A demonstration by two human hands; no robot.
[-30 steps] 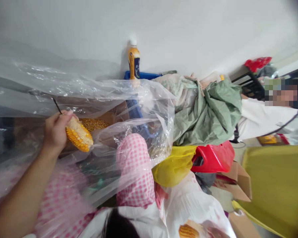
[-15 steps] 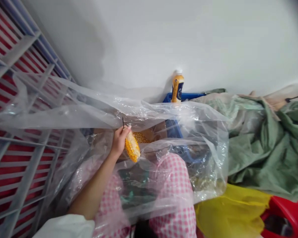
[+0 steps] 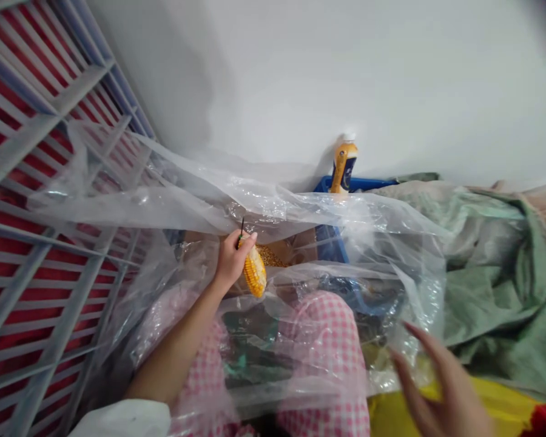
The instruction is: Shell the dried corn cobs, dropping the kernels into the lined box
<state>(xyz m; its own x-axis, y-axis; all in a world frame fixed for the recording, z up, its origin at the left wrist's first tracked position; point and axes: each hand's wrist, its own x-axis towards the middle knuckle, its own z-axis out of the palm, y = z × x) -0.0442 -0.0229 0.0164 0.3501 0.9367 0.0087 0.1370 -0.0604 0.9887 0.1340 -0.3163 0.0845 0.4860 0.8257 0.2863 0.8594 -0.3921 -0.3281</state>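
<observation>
My left hand [image 3: 233, 261] is closed around the upper end of a yellow corn cob [image 3: 255, 274], which hangs tilted downward. A pale strip on the cob's side is stripped of kernels. From the same hand a thin dark spike [image 3: 242, 226] points up, with a bit of dark green at its base; the rest is hidden in the fingers. Below the cob, loose corn kernels [image 3: 273, 256] lie in a brown cardboard box [image 3: 303, 244]. At the lower right, my right hand [image 3: 441, 394] is blurred, its fingers apart with nothing between them.
Clear plastic sheeting [image 3: 273, 209] spreads over the box and my legs. A slatted plastic crate [image 3: 50, 243] stands at left. A blue crate [image 3: 332, 243] and an orange bottle [image 3: 344, 164] are by the wall. Green cloth [image 3: 491, 291] and a yellow bag [image 3: 391, 413] lie right.
My right hand has come into view at the lower right. My left hand still holds the cob, and the whole view has shifted slightly, with things appearing further right.
</observation>
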